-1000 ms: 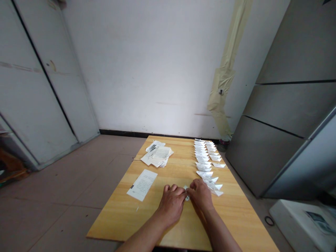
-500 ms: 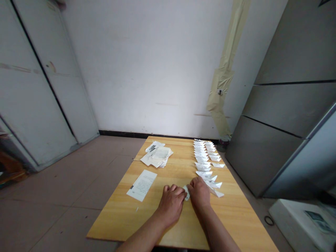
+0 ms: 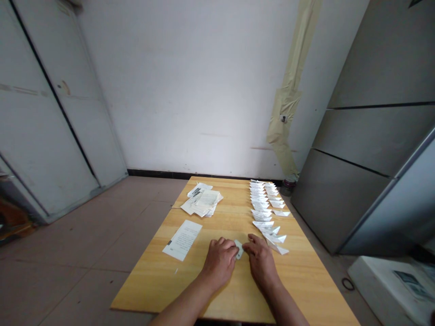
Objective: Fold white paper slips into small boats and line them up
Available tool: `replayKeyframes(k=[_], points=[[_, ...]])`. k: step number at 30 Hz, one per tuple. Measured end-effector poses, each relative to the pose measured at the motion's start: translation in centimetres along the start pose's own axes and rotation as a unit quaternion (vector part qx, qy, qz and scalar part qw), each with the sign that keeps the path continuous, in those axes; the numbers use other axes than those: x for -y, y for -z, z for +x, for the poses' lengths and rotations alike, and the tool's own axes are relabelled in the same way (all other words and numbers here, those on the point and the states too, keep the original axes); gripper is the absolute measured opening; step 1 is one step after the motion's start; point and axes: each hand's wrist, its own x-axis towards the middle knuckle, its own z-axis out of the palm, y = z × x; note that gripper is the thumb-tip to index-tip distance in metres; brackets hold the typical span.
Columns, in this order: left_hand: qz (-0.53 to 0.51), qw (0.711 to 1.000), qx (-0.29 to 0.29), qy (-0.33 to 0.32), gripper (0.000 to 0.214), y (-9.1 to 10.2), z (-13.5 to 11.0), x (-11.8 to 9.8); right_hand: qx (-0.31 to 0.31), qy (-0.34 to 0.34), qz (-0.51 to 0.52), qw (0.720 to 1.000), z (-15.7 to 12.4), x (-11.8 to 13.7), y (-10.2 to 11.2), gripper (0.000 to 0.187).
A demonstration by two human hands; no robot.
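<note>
A small folded piece of white paper (image 3: 239, 249) sits low over the wooden table (image 3: 159, 283), between my two hands. My left hand (image 3: 219, 261) grips its left side with the fingertips. The fingertips of my right hand (image 3: 260, 258) meet its right edge. Just beyond my right hand stand two close rows of folded white paper boats (image 3: 263, 208), running toward the far end of the table. To the left of my left hand lies a printed sheet (image 3: 182, 240), and farther away is a loose pile of papers (image 3: 202, 200).
The table's far end meets a white wall with a strip of beige tape (image 3: 285, 113). A grey refrigerator (image 3: 356, 149) stands to the right, with a white box (image 3: 390, 290) on the floor near it. Pale doors (image 3: 57, 108) stand to the left above a tiled floor.
The folded paper now shows more between my hands, and my right hand has drawn slightly back toward me. The view has shifted a little.
</note>
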Motion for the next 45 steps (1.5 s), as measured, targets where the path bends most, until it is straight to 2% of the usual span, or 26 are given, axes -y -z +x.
replayKeyframes(k=[6, 9, 15, 21, 26, 29, 32, 35, 37, 39, 41, 43, 45], points=[[-0.002, 1.000, 0.003, 0.029, 0.021, 0.9, 1.5, -0.2, 0.005, 0.040, -0.052, 0.998, -0.2, 0.8, 0.2, 0.023], [0.008, 1.000, 0.009, 0.018, 0.023, 1.1, 2.8, -0.4, 0.005, 0.046, -0.058, 0.997, -0.2, 1.3, 0.4, 0.020], [0.082, 0.992, 0.098, 0.009, 0.021, 1.2, 4.7, -1.6, 0.001, 0.043, -0.048, 0.998, -0.2, 2.1, 0.9, 0.019], [0.072, 0.991, 0.113, 0.030, 0.018, 1.7, 5.7, -2.2, -0.004, 0.044, -0.022, 0.999, -0.3, 2.1, 1.0, 0.021], [0.051, 0.992, 0.103, 0.052, 0.013, 1.5, 5.8, -2.1, -0.011, 0.047, 0.020, 0.999, -0.2, 1.7, 0.9, 0.026], [0.028, 0.993, 0.083, 0.073, 0.013, 1.6, 5.4, -1.8, -0.035, 0.019, 0.079, 0.996, -0.2, 1.0, 0.5, 0.027], [-0.009, 0.993, 0.051, 0.104, 0.017, 2.1, 5.1, -1.1, -0.080, -0.050, 0.148, 0.984, -0.3, 0.4, -0.1, 0.027], [-0.065, 0.988, 0.012, 0.139, 0.013, 2.5, 5.1, -0.1, -0.089, -0.114, 0.223, 0.964, -0.4, 0.4, -0.4, 0.035], [-0.190, 0.965, -0.015, 0.177, 0.011, 2.6, 5.1, 0.5, -0.083, -0.146, 0.274, 0.947, -0.2, 0.7, -0.3, 0.039], [-0.358, 0.909, -0.018, 0.213, 0.017, 2.5, 4.9, 0.9, -0.077, -0.172, 0.330, 0.925, 0.2, 1.1, 0.1, 0.041], [-0.480, 0.848, 0.002, 0.226, 0.021, 2.4, 4.6, 1.1, -0.075, -0.182, 0.376, 0.905, 0.7, 1.5, 0.6, 0.041], [-0.544, 0.809, 0.021, 0.222, 0.025, 2.2, 4.2, 1.0, -0.071, -0.174, 0.399, 0.897, 1.1, 1.9, 1.1, 0.036], [-0.574, 0.790, 0.027, 0.214, 0.029, 2.0, 3.9, 0.8, -0.050, -0.160, 0.410, 0.897, 1.4, 2.1, 1.5, 0.032]])
